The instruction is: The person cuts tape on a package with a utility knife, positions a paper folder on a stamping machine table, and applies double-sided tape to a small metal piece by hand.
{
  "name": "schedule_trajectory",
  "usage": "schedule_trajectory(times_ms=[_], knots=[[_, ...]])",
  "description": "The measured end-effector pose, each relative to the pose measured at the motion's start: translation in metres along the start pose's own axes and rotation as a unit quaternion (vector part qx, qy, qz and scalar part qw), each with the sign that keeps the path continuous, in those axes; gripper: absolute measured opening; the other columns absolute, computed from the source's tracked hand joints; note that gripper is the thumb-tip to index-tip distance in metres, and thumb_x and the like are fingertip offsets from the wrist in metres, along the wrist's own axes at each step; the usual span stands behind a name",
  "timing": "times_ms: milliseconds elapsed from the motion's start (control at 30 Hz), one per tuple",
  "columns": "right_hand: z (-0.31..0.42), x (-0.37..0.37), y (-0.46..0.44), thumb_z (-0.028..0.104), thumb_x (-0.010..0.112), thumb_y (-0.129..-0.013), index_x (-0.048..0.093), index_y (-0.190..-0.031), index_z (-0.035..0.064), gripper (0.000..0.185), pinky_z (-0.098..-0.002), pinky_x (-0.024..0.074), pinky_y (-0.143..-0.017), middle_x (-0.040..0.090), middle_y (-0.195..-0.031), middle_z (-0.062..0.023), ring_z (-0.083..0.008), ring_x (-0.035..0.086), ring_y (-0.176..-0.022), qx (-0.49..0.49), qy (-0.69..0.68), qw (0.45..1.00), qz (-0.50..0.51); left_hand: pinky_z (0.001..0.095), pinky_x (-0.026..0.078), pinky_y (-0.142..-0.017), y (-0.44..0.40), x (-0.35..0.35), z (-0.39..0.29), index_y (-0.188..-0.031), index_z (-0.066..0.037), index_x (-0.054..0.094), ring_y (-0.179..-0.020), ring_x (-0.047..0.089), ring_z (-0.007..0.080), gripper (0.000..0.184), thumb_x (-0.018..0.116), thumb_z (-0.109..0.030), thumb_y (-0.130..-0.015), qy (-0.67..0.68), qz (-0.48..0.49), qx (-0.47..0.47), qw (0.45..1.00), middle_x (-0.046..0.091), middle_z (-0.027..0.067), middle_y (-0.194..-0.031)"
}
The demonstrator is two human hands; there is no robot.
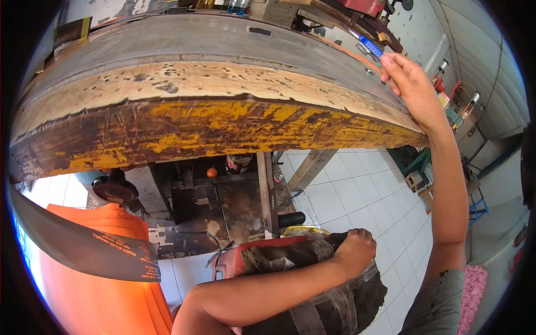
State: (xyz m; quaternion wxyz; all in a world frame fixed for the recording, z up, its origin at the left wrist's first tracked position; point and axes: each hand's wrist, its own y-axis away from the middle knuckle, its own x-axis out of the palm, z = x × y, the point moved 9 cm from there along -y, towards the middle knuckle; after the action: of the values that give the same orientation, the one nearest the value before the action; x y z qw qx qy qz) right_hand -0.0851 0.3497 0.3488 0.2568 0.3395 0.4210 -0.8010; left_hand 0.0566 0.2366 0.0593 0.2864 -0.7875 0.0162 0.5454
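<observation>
My right hand (405, 81) is raised at the right end of the workbench, with its fingers closed round a blue-handled tool (371, 47). A thin pale metal tip sticks out from the handle, pointing up and left; its exact kind I cannot make out. Lower down, my left hand (357, 254) has its fingers curled on the top edge of a dark, tape-wrapped bundle (312, 248). Part of this bundle is hidden under my left forearm. A red plastic piece (230, 262) shows at its left side.
The workbench (167, 42) has a grey top and a worn yellow-brown front edge (223, 125). Orange sheets (100, 268) and a dark printed sheet (100, 248) are at the left. Under the bench are a wooden leg (314, 170) and a small orange ball-like thing (211, 172).
</observation>
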Motion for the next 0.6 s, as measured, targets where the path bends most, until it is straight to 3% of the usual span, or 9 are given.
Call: schedule_trajectory(times_ms=[133,233,333,533,600], knots=[[-0.011,-0.009,0.001,0.040,0.056,-0.106,0.066,-0.118,0.0046,0.039,-0.0217,0.0353,-0.063,0.054,-0.086,0.0033,-0.0046,0.040,-0.070,0.048,0.024,0.998,-0.022,0.0396,0.052,-0.088,0.000,0.001,-0.001,-0.105,-0.001,0.070,-0.103,0.063,0.0273,0.043,0.069,-0.042,-0.091,-0.008,0.000,0.008,1.000,0.067,0.0133,-0.104],[-0.005,0.001,-0.006,0.040,0.056,-0.106,0.066,-0.118,0.0036,0.039,-0.0224,0.0349,-0.063,0.054,-0.086,0.0034,-0.0046,0.039,-0.070,-0.009,0.010,1.000,0.007,0.0395,0.052,-0.088,-0.001,0.002,-0.001,-0.106,-0.001,0.070,-0.103,0.063,0.0274,0.043,0.068,-0.042,-0.092,-0.005,0.010,0.009,1.000,0.067,0.0134,-0.105],[-0.009,-0.009,0.005,0.040,0.055,-0.106,0.066,-0.118,0.0029,0.040,-0.0228,0.0351,-0.063,0.054,-0.086,0.0032,-0.0047,0.040,-0.070,0.035,0.017,0.999,-0.019,0.0396,0.052,-0.088,0.000,0.003,0.000,-0.106,-0.001,0.070,-0.103,0.063,0.0275,0.043,0.068,-0.042,-0.092,-0.006,0.010,0.007,1.000,0.067,0.0136,-0.105],[-0.007,0.000,-0.006,0.040,0.055,-0.106,0.065,-0.119,0.0029,0.041,-0.0227,0.0359,-0.064,0.055,-0.086,0.0033,-0.0049,0.040,-0.071,-0.009,-0.006,1.000,0.018,0.0394,0.052,-0.087,0.000,0.003,0.000,-0.106,-0.001,0.070,-0.103,0.063,0.0271,0.043,0.067,-0.042,-0.092,-0.007,0.010,0.007,1.000,0.067,0.0135,-0.104],[-0.024,-0.019,0.000,0.041,0.055,-0.106,0.065,-0.118,0.0030,0.041,-0.0228,0.0364,-0.065,0.055,-0.086,0.0033,-0.0053,0.040,-0.071,0.039,0.038,0.998,-0.004,0.0392,0.052,-0.087,0.000,-0.001,0.000,-0.105,-0.001,0.070,-0.103,0.063,0.0269,0.044,0.067,-0.042,-0.092,-0.001,0.014,0.007,1.000,0.067,0.0133,-0.104]])
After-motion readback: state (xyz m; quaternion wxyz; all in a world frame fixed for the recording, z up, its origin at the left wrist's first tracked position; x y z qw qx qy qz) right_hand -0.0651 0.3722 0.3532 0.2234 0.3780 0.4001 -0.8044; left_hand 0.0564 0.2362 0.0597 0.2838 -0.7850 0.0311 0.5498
